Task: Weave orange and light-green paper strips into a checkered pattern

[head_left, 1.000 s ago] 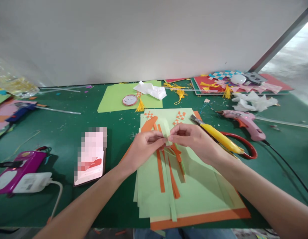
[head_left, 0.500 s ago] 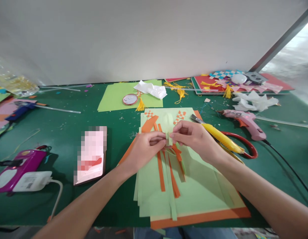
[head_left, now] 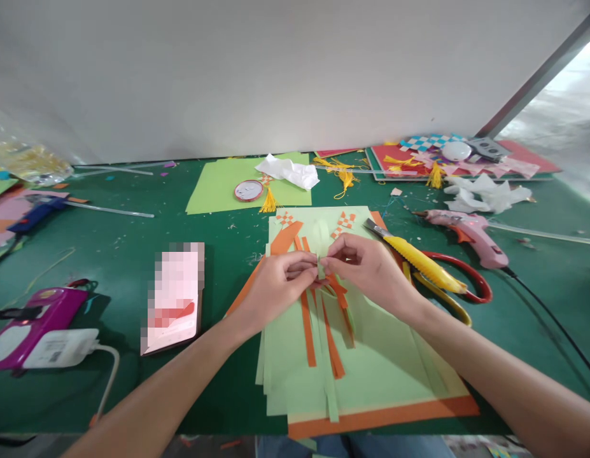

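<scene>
Between my fingertips is a pale green paper strip [head_left: 320, 236], its upper part bent into a loop. My left hand [head_left: 287, 280] pinches it from the left side. From the right, thumb and fingers of my right hand [head_left: 361, 264] are closed on the same strip. Both hands hover over a stack of light green paper sheets [head_left: 385, 375]. Orange paper strips [head_left: 309, 337] and a long green strip [head_left: 330, 381] lie on the stack under my hands. Small orange-and-white woven checkered pieces [head_left: 345, 221] rest near its top edge. The exact folds between my fingertips are hidden.
Scissors [head_left: 423, 264] lie right of the paper, touching its edge. Beyond them is a pink glue gun [head_left: 466, 232] with a cord. On the left are a phone [head_left: 175, 299] and a purple power strip [head_left: 46, 324]. Yellow tassels [head_left: 268, 200] and tissue [head_left: 289, 170] lie at the back.
My right hand has shifted slightly left, closer to my left hand, and more of the scissors' handle shows. My left hand stays nearly still.
</scene>
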A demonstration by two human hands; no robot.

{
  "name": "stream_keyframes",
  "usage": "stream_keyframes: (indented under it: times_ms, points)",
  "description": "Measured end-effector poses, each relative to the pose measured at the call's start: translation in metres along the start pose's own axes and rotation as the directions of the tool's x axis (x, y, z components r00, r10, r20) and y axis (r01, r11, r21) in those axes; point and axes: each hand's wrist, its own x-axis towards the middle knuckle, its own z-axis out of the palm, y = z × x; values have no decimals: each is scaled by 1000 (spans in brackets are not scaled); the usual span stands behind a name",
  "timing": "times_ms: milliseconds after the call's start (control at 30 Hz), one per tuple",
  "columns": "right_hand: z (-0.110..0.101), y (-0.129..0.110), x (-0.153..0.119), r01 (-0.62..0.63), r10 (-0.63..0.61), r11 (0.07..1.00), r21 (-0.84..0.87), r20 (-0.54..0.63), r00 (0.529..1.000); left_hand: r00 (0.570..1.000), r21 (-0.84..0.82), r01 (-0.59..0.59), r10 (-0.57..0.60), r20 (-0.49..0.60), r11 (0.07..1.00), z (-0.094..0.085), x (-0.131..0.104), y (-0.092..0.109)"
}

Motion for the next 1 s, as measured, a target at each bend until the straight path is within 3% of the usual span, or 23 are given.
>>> stream_keyframes:
  times_ms: [1000]
  points:
    - [2, 1, 1, -59, 53, 991, 120, 52, 997, 999, -64, -18, 21, 48, 998, -1, 1, 0]
